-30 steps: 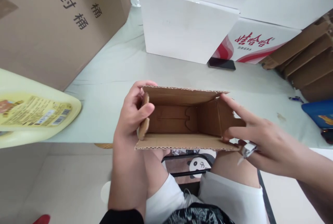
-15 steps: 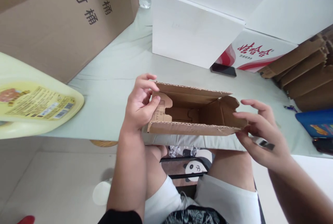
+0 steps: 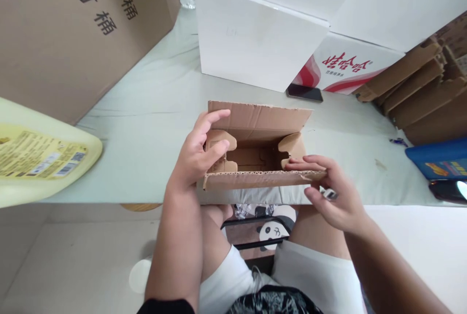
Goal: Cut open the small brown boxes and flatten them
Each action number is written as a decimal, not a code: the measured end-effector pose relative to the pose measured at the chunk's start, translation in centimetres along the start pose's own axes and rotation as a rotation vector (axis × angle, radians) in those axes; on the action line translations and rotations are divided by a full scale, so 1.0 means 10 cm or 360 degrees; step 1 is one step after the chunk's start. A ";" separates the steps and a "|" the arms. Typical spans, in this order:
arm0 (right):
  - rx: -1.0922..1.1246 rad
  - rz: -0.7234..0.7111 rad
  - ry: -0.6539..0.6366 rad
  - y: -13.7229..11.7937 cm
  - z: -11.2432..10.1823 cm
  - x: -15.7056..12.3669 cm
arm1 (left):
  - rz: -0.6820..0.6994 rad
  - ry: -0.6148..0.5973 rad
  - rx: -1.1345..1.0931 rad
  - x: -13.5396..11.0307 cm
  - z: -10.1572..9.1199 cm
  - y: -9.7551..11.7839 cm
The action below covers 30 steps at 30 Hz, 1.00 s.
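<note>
Currently, Both My Hands Are at an Open Cardboard Box

The box [image 3: 257, 181] is at the middle of the table's [image 3: 146, 158] near edge, its mouth facing up at me. My left hand [image 3: 197, 156] is half open, curved around the box's left end: the thumb lies on the left flap [image 3: 219, 135], and the forefinger reaches up against the far flap [image 3: 260, 118], which stands raised. My right hand [image 3: 333, 190] is loosely bent at the right end of the near side, fingers over its edge, reaching toward the right flap [image 3: 294, 144], with the thumb below. A small pale thing [image 3: 329, 194] is tucked in that hand; I can't tell what it is.

A yellow jug [image 3: 47, 158] lies by the table's near left corner, a blue packet [image 3: 438, 160] by the near right one. Toward the far edge, a phone [image 3: 304, 93] lies just beside a white box [image 3: 255, 41].
</note>
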State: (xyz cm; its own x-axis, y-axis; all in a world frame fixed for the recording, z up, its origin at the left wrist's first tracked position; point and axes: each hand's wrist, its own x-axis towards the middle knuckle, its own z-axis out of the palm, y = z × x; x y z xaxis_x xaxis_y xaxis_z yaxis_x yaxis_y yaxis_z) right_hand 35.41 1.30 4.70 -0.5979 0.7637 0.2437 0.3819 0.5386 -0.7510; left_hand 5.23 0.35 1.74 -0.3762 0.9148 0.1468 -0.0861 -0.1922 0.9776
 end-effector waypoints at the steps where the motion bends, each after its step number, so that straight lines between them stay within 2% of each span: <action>1: -0.0009 0.0032 0.0109 0.02 0.04 0.01 | 0.0038 -0.0098 0.0020 -0.01 0.00 -0.02; 3: -0.0080 0.0131 0.0379 0.08 0.12 0.03 | 0.0137 -0.0237 -0.0104 -0.03 0.01 -0.05; 6: -0.0257 0.0297 0.0753 0.19 0.23 0.06 | 0.0332 -0.0326 -0.0452 -0.05 0.01 -0.09; 8: -0.0234 0.0366 0.0857 0.24 0.27 0.08 | 0.0505 -0.0463 -0.0347 -0.03 -0.01 -0.09; 10: -0.0144 0.0376 0.0845 0.27 0.29 0.10 | 0.0608 -0.0633 0.0024 -0.02 -0.07 -0.07; 12: -0.0092 0.0360 0.0756 0.27 0.29 0.13 | 0.0592 -0.0762 0.0417 -0.01 -0.15 -0.03; 15: -0.0082 0.0403 0.0657 0.25 0.27 0.16 | 0.0380 -0.0927 0.0803 -0.03 -0.27 0.06; 19: -0.0050 0.0482 0.0677 0.24 0.25 0.19 | 0.0116 -0.1146 0.1048 -0.10 -0.34 0.23; 22: 0.0025 0.0543 0.0706 0.26 0.25 0.23 | 0.0009 -0.1189 0.1168 -0.19 -0.30 0.34; 25: 0.0224 0.0680 0.0681 0.30 0.25 0.27 | 0.0010 -0.1161 0.1217 -0.26 -0.23 0.38; 27: 0.0377 0.0731 0.0685 0.34 0.25 0.29 | 0.0097 -0.1067 0.1188 -0.27 -0.20 0.35; 30: 0.0631 0.0720 0.0812 0.38 0.25 0.26 | 0.0226 -0.0833 0.0971 -0.20 -0.20 0.21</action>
State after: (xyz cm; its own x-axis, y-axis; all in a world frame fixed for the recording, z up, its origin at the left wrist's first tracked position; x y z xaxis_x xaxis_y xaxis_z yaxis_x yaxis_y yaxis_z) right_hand 33.53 4.47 0.92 -0.0104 0.9991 0.0413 0.1739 0.0425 -0.9838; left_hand 3.95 -2.57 3.25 0.1470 0.9728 0.1790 0.5045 -0.2294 0.8323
